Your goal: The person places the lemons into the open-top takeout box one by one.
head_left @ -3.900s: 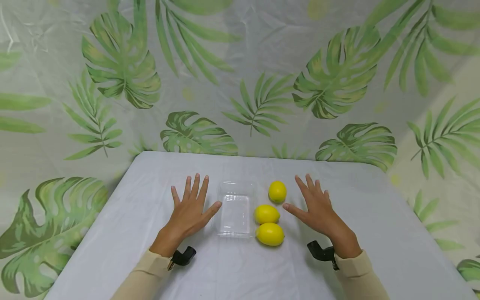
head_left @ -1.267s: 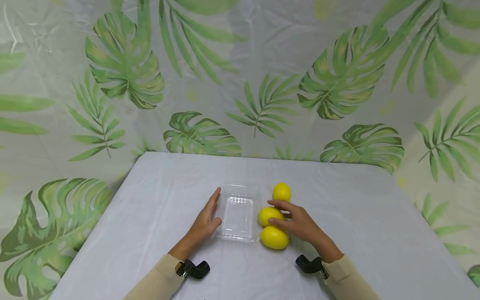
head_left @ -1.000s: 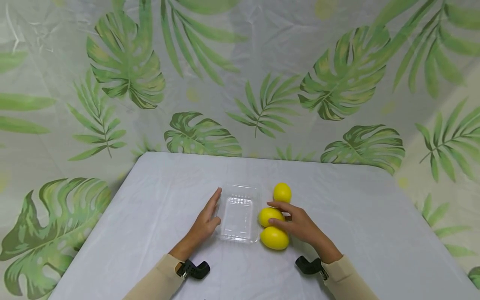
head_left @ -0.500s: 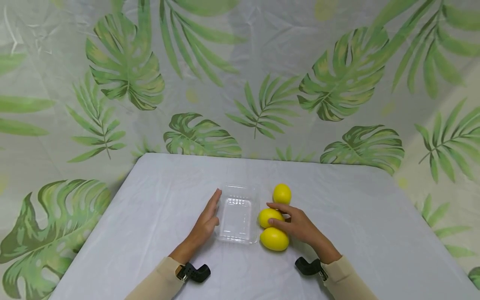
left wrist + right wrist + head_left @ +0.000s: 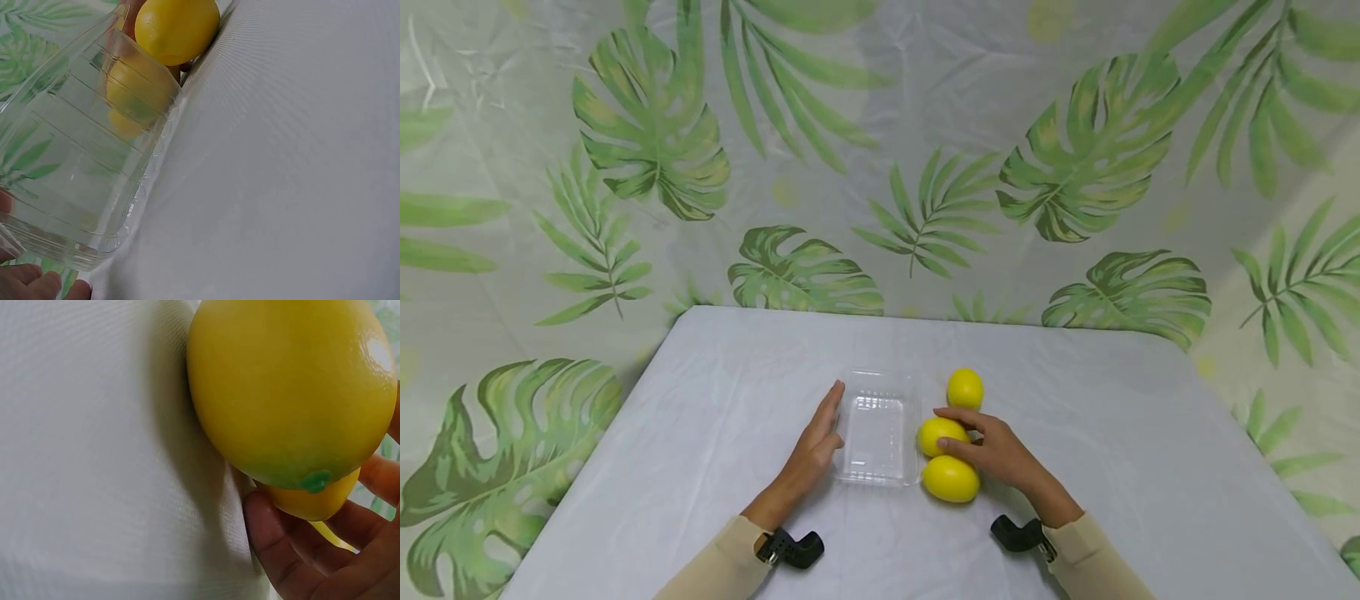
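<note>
A clear plastic container (image 5: 877,437) sits on the white-covered table, its inside bare. My left hand (image 5: 808,446) lies along its left side with the fingers extended and the thumb at the rim. In the left wrist view, fingertips (image 5: 44,284) show beside the container's wall. My right hand (image 5: 1000,450) grips the middle lemon (image 5: 937,435) between thumb and fingers. A nearer lemon (image 5: 951,479) lies just in front of it, and its green tip shows large in the right wrist view. The third lemon (image 5: 965,389) rests behind, beyond the right hand's fingers.
The table's white cloth (image 5: 737,367) reaches on both sides of the hands. A leaf-patterned sheet (image 5: 940,125) hangs behind the table's far edge. Each wrist carries a small black camera, such as the left one (image 5: 797,547).
Earlier both hands hovered with fingers spread. The left hand came against the container's side, and the right hand closed around the middle lemon. Over the last second both stay nearly still.
</note>
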{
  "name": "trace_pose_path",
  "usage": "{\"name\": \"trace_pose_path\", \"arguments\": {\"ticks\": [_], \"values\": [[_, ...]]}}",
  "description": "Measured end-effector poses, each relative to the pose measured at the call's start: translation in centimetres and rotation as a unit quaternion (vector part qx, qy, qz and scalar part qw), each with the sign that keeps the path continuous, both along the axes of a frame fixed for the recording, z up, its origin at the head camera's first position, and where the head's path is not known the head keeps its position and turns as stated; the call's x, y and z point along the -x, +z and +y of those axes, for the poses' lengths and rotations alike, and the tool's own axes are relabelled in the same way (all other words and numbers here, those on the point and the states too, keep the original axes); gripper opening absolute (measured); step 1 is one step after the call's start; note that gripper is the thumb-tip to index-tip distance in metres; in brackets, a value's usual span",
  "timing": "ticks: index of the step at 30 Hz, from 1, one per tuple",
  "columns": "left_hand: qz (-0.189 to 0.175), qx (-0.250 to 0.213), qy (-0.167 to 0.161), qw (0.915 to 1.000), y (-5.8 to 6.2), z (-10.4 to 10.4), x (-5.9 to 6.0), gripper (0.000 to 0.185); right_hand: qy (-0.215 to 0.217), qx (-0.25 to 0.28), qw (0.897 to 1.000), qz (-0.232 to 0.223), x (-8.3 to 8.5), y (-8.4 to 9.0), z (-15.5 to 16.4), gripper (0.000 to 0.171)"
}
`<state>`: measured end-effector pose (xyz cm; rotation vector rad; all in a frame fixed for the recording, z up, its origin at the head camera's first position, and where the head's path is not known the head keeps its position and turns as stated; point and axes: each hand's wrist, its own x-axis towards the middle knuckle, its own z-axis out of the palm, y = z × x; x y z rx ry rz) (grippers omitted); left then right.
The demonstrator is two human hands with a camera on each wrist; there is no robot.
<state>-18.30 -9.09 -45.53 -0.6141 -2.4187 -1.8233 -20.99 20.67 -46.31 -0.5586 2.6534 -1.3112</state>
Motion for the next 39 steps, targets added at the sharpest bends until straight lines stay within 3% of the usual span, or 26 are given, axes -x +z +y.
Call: {"name": "trace_pose_path", "arguments": {"ticks": [10, 19, 27, 30, 33, 37, 39], "values": [[-0.005, -0.007, 0.000, 1.0000, 0.0, 0.2, 0.1, 0.058, -0.015, 0.003, 1.000, -0.003, -0.4, 0.7, -0.5, 0.049], [-0.003, -0.012, 0.011, 0.9999, -0.3, 0.0, 0.1, 0.053, -0.027, 0.011, 1.000, 0.008, 0.1, -0.4, 0.0, 0.047], [-0.008, -0.025, 0.024, 0.9994, -0.2, 0.0, 0.0, 0.052, -0.051, 0.021, 0.998, 0.021, 0.1, -0.3, 0.0, 0.047], [-0.007, -0.026, 0.029, 0.9992, 0.0, 0.0, 0.0, 0.052, -0.055, 0.025, 0.998, 0.022, 0.2, 0.0, 0.1, 0.048], [-0.002, -0.024, 0.033, 0.9992, 0.0, 0.1, 0.1, 0.053, -0.056, 0.027, 0.998, 0.018, -0.3, 1.5, -0.3, 0.048], [0.008, -0.026, 0.037, 0.9989, -0.7, 0.1, 0.4, 0.053, -0.056, 0.037, 0.998, 0.014, -0.3, 1.6, 0.0, 0.048], [0.007, -0.022, 0.037, 0.9991, -0.9, 0.1, 0.2, 0.053, -0.059, 0.039, 0.997, 0.012, -0.1, 0.8, 0.4, 0.049]]}}
